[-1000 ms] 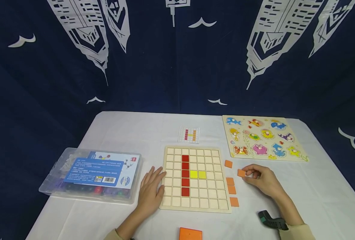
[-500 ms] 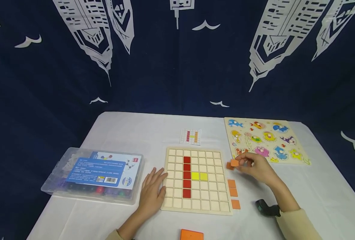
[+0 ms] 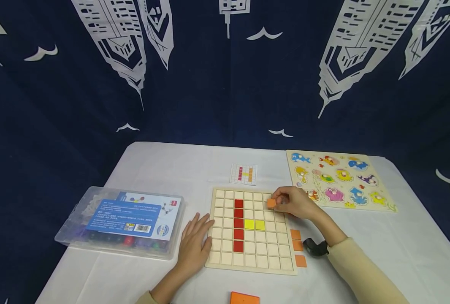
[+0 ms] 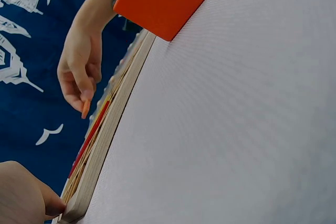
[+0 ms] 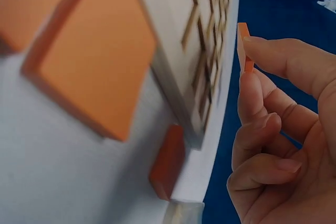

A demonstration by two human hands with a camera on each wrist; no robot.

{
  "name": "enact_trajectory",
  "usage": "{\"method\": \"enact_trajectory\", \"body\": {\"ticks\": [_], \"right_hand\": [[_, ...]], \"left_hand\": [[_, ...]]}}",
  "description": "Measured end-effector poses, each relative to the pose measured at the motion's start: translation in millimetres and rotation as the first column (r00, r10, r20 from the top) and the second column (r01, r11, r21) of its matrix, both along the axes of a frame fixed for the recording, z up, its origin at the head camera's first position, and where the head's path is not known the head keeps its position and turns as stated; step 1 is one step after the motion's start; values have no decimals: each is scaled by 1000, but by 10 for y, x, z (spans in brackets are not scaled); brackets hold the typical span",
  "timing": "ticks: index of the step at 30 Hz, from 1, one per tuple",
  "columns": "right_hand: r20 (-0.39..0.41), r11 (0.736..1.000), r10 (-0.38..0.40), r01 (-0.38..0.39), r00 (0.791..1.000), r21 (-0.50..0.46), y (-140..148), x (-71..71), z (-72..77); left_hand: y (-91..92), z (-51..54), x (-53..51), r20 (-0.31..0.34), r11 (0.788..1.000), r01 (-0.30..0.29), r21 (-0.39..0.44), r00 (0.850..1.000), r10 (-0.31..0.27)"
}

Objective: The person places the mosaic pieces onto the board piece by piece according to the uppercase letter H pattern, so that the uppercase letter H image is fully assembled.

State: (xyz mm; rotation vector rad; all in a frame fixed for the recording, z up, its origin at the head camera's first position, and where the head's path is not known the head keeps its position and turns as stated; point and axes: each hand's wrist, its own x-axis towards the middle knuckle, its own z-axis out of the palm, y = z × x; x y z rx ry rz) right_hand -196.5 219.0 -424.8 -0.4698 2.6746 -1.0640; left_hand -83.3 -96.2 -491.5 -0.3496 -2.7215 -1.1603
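Print and 1 barcode (image 3: 142, 228) are noted on the blue-and-white label (image 3: 122, 216) of the clear plastic box (image 3: 77, 221); the wording is too small to be read. 1 orange square tile (image 3: 271, 203) is pinched by the fingers of the right hand (image 3: 295, 202) above the pale wooden grid board (image 3: 261, 248), its edge near upright in the right wrist view. The left hand (image 3: 194, 242) is rested, fingers extended, at the board's left edge.

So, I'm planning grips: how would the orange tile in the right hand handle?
The orange tile is probably stiff, looking flat between the fingers. Likely light, being thin. Its square shape suggests sliding, not rolling.
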Motion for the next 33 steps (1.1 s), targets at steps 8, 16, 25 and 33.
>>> {"method": "enact_trajectory", "body": {"ticks": [8, 16, 25, 33], "right_hand": [[-2, 999, 41, -41, 999, 12, -24, -32, -87], [16, 999, 44, -45, 999, 12, -23, -31, -103], [2, 999, 31, -31, 1000, 32, -40, -38, -115], [-33, 1000, 9, -9, 999, 21, -25, -8, -41]], "left_hand": [[-2, -8, 1, 3, 1000, -5, -4, 1000, 5], [3, -6, 3, -5, 1000, -2, 1, 1000, 2], [-14, -13, 1, -7, 1000, -3, -17, 1000, 3], [-9, -16, 0, -7, 1000, -2, -15, 1000, 2]]}}
